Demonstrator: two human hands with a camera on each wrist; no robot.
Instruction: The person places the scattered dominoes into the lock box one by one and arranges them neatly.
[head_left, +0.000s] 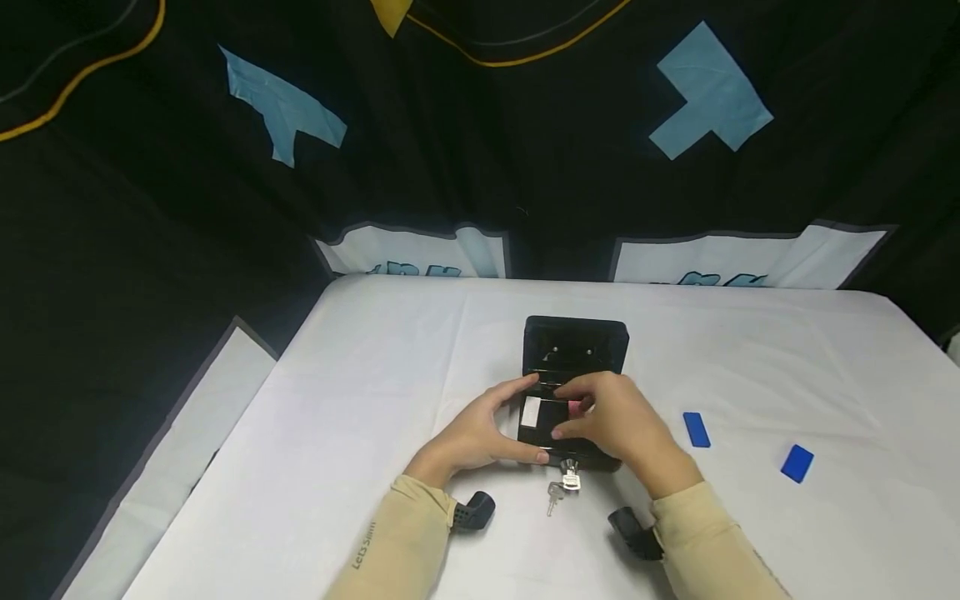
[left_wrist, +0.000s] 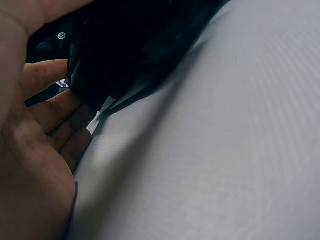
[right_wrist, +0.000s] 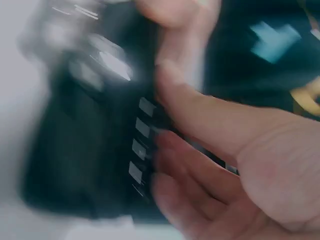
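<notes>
A small black metal cash box [head_left: 573, 346] stands on the white table with its lid raised. My left hand [head_left: 471, 429] grips its left side, thumb at the front edge and index finger near the hinge. My right hand [head_left: 618, 421] reaches over the right part of the box, thumb and fingertips apart. Part of a pinkish-red thing [head_left: 576, 409] shows between those fingers, the remainder hidden. On the left inside the box is a white label-like piece [head_left: 530, 412]. A key [head_left: 555, 493] and a metal tag [head_left: 571, 477] hang at the front lock. The right wrist view is blurred.
Two blue rectangular pieces, a nearer-to-box one [head_left: 696, 429] and a farther one [head_left: 797, 463], lie right of the box on the white table cloth [head_left: 360, 375]. Behind the table hangs a dark curtain [head_left: 480, 150] with light-blue tape patches [head_left: 712, 92].
</notes>
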